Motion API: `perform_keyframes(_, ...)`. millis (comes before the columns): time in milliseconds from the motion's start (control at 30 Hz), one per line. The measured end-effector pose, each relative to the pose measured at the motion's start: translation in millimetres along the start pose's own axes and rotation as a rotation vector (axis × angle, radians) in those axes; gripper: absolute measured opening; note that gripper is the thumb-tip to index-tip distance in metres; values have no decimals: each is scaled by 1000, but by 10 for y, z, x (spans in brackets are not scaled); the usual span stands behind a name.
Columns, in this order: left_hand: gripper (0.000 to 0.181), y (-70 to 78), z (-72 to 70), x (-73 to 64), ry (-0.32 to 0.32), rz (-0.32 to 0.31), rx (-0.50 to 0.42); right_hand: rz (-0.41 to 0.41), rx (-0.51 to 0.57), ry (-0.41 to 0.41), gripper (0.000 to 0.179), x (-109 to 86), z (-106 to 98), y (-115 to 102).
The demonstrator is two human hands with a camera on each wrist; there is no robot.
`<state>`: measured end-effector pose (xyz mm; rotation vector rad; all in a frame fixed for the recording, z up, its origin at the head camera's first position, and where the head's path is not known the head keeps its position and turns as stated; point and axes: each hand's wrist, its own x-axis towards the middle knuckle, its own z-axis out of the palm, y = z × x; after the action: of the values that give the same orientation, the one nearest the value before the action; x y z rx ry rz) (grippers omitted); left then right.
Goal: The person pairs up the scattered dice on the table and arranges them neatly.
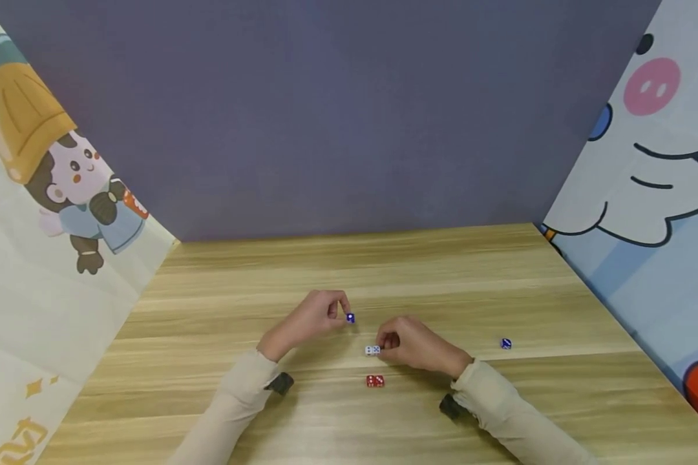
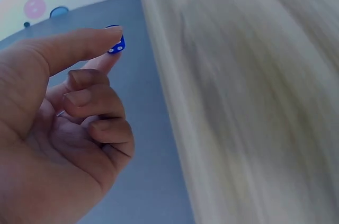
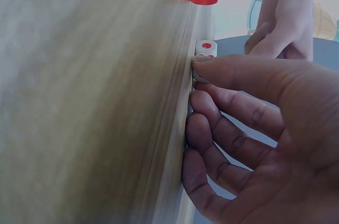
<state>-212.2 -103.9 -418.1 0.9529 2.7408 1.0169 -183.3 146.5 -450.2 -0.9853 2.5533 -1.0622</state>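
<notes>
Between its thumb and forefinger, my left hand (image 1: 321, 311) pinches a blue die (image 1: 351, 318) with white pips; the left wrist view shows the same blue die (image 2: 117, 44) at the fingertips, the other fingers curled in. Two white dice (image 1: 372, 351) sit side by side on the table. My right hand (image 1: 414, 343) pinches the right-hand one of them. In the right wrist view the thumb covers part of that white die (image 3: 200, 73), and its neighbour (image 3: 206, 47) shows a red pip. Nearer the front lies a touching pair of red dice (image 1: 375, 381).
Off to the right of my right hand, a second blue die (image 1: 505, 343) lies on the wooden table (image 1: 302, 426). A grey-purple panel (image 1: 337, 129) rises behind the table, with cartoon-printed sheets (image 1: 11, 258) along both sides.
</notes>
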Motion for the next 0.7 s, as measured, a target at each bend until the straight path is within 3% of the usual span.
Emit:
perform_keyframes(167, 14, -27, 216, 153, -92, 38, -11, 9, 0, -6, 6, 6, 8, 10)
perform_keyframes(300, 13, -67, 298, 176, -158, 55, -21, 5, 2, -9, 6, 17, 17, 8)
perform_keyframes(700, 14, -94, 338, 171, -179, 2, -131, 7, -18, 11, 8, 30, 24, 26)
